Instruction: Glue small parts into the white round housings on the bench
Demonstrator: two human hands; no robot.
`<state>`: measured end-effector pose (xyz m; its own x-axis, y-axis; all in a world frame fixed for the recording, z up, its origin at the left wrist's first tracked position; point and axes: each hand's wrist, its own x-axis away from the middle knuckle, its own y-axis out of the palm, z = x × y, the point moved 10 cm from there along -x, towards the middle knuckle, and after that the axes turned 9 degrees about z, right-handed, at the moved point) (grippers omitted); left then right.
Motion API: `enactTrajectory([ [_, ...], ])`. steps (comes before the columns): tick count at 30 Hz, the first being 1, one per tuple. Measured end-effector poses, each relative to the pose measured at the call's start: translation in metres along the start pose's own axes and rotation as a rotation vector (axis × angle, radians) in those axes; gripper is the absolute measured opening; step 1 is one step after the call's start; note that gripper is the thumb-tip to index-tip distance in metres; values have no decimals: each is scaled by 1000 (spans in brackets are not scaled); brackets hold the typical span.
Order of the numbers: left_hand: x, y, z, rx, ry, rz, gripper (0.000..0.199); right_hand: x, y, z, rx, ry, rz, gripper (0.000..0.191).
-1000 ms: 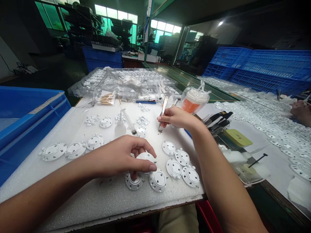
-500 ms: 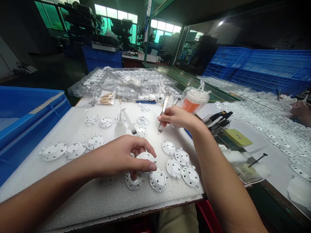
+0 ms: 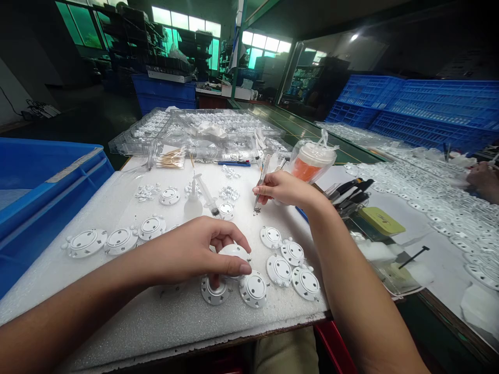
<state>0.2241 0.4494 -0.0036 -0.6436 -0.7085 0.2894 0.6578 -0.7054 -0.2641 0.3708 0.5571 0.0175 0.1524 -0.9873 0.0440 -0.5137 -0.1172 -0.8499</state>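
Observation:
My left hand (image 3: 218,249) is closed on a white round part (image 3: 236,251), thumb at the front and fingers behind; much of that part is hidden. In my right hand (image 3: 278,188) is a pair of metal tweezers (image 3: 265,169), its tips pointing down at a small pile of tiny dark pieces (image 3: 257,211) on the white foam board (image 3: 128,322). Just below my left hand lie more white discs, one of them a disc with two dark dots (image 3: 255,289). Several similar discs (image 3: 281,269) sit to the right, and others (image 3: 121,240) to the left.
Behind my left hand stand a small squeeze bottle (image 3: 193,206) and a syringe (image 3: 206,193). Cotton swabs (image 3: 170,158) and clear trays (image 3: 136,132) lie farther back. A lidded cup (image 3: 312,160) is beyond my right hand. A blue bin (image 3: 50,192) borders the left. Another person's hand (image 3: 485,179) shows far right.
The tweezers in my right hand have tilted slightly more upright, their tips still at the tiny dark pieces. My left hand and the white part have stayed in place.

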Motion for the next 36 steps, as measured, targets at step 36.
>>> enactTrajectory([
  [36,-2,-7,-2,1,4,67,36,15,-15,-27,-198,-61,49,23],
])
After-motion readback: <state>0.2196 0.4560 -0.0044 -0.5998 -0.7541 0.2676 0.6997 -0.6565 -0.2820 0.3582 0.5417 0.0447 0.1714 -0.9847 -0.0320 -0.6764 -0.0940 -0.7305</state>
